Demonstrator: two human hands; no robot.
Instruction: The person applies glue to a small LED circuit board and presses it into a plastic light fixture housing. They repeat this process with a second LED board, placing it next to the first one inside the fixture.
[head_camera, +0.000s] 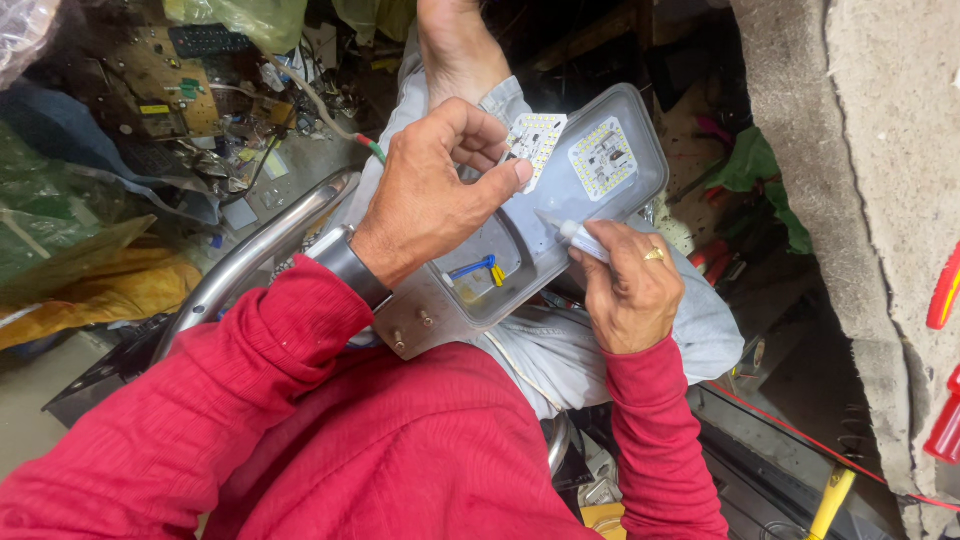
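Observation:
A grey lamp housing (640, 140) lies across my lap. One square white LED board (603, 158) sits in its far end. My left hand (430, 195) holds a second white LED board (530, 140) by its edge, tilted up above the housing. My right hand (630, 290) grips a small white tube (578, 238) whose nozzle points at the housing floor beside the boards. Blue and yellow wires (478, 270) lie in the near part of the housing. A dark watch sits on my left wrist, and a ring on my right hand.
A chrome chair arm (250, 260) curves at my left. Circuit boards and parts (170, 80) clutter the floor at upper left, with green and yellow bags beside them. A concrete block (860, 200) stands at right, with red tool handles (945, 290) on its far side. A yellow-handled tool (832, 500) lies at lower right.

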